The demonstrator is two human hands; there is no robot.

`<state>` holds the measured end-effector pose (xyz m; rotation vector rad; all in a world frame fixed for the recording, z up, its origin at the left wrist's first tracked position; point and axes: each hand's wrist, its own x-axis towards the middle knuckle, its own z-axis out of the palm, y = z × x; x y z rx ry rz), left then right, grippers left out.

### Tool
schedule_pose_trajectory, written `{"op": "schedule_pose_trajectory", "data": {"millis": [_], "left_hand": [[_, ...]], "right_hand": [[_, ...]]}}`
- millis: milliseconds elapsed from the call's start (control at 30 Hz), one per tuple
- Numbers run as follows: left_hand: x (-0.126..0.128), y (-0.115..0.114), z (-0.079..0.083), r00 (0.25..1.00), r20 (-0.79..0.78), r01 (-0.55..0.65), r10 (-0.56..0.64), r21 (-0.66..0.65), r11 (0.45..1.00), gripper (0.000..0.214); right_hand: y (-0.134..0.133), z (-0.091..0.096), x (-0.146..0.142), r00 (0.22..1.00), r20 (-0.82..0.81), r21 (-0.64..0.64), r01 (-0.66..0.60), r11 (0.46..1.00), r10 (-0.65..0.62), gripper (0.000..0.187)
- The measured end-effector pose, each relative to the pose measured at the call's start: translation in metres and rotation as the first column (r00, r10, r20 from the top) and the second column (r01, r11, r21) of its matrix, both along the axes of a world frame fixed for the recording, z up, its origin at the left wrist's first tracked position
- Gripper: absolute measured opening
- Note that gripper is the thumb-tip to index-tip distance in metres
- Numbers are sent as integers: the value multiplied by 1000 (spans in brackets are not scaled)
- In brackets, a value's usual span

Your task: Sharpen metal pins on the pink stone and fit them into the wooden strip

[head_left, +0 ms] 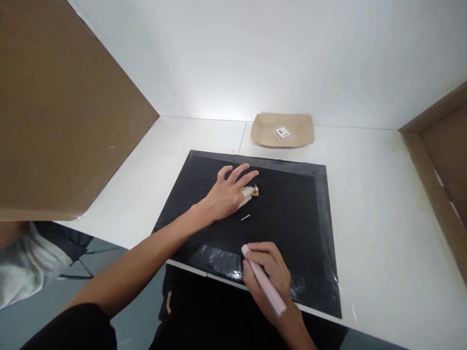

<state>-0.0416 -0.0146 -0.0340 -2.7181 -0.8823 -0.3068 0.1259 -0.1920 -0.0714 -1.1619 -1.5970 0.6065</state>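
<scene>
My left hand reaches over the black mat, its thumb and index finger in white finger covers closed at a small gold-coloured part with a shiny metal piece on it. The other fingers of that hand are raised and spread. Nearer to me a short thin metal piece lies on the mat. My right hand is wrapped around a pale pink pen-shaped tool, above the mat's front edge. What sits at the tool's far tip is too small to tell.
The black mat lies on a white table. Behind it stands a brown paper tray holding a small clear case with a white label. Cardboard panels rise on the left and right. Another person's sleeve shows at lower left.
</scene>
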Motion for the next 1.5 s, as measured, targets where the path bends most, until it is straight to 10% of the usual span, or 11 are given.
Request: {"op": "schedule_pose_trajectory", "data": {"millis": [467, 633, 833, 967, 1233, 1500], "left_hand": [[2, -11, 3, 997, 17, 79, -82, 113, 990, 24], [-6, -32, 26, 932, 330, -134, 150, -70, 989, 8], [-44, -55, 9, 574, 465, -502, 674, -450, 738, 14], [-61, -63, -18, 360, 451, -602, 817, -557, 573, 17], [-64, -87, -19, 426, 335, -751, 841, -388, 535, 18], [-77, -112, -11, 603, 257, -700, 755, -284, 655, 17]], "right_hand": [[1, 1, 0, 1000, -7, 6, -5, 1000, 5, 20], [1, 3, 0, 1000, -10, 2, -4, 1000, 5, 19], [4, 4, 0, 998, -51, 46, -26, 999, 28, 24], [4, 3, 0, 999, -43, 58, -24, 998, 26, 23], [2, 2, 1, 1000, -6, 37, -1, 999, 2, 20], [1, 2, 1, 1000, -2, 28, -8, 1000, 8, 21]]}}
